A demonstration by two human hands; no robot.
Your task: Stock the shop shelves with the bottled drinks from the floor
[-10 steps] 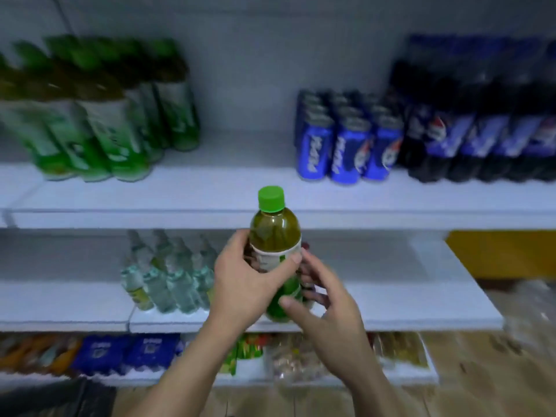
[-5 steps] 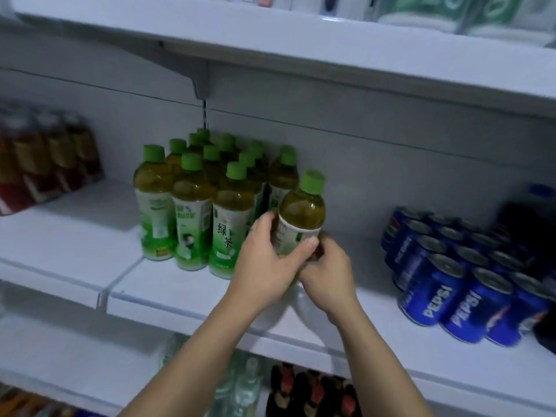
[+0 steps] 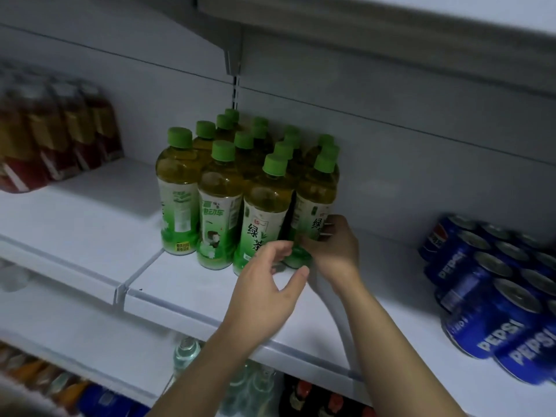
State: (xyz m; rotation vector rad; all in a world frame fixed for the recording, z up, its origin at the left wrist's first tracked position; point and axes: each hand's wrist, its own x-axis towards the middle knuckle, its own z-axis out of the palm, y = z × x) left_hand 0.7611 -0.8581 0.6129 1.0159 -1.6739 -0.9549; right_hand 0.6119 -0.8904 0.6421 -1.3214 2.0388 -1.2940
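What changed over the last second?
The green tea bottle was carried up onto the shelf and now stands upright at the right end of the other tea bottles. The left hand let go and is open in front; the right hand still grips its lower part. Those bottles and the Pepsi cans stayed put.

White metal shelves [image 3: 75, 236] against a pale back panel [image 3: 391, 176], dimly lit

white shelf [image 3: 90, 230], green tea bottles [image 3: 219, 206], Pepsi cans [image 3: 487, 320], reddish bottles [image 3: 45, 139]
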